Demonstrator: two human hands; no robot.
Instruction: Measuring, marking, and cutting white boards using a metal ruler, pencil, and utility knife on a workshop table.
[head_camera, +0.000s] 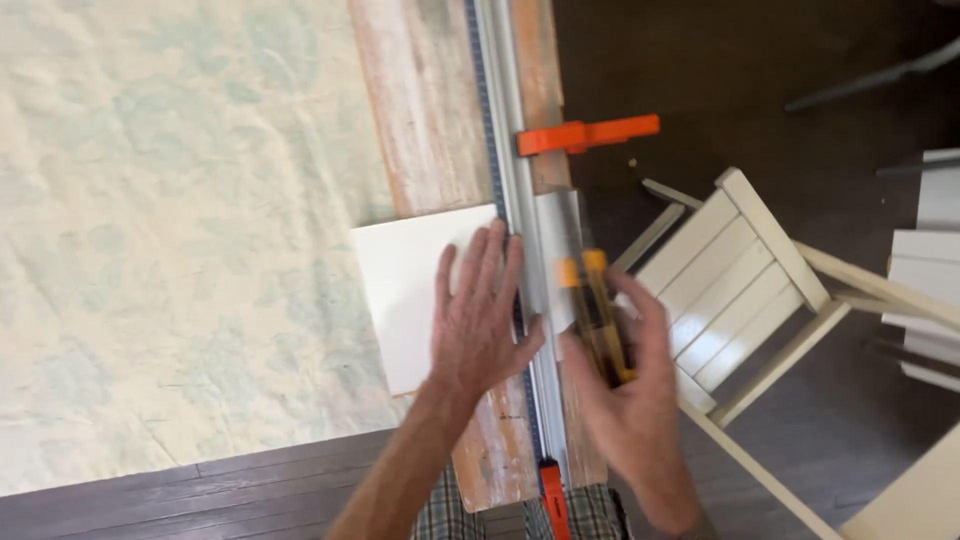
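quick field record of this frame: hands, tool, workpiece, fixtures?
left hand: flat on white sheet, fingertips at metal rail
right hand: holds yellow-handled knife beside the rail
base: worn board under sheet and rail
fixtures: orange clamp on the rail's far part, another clamp at near end
nearby: cream chair, patterned cloth

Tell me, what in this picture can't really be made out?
- Knife, head view: motion blur and the right hand hide its blade tip.
- White sheet: its right edge runs under the metal straightedge and the left hand.
- Lower orange clamp: cut off by the bottom edge.
- Worn plank: its far end is cut by the top edge.
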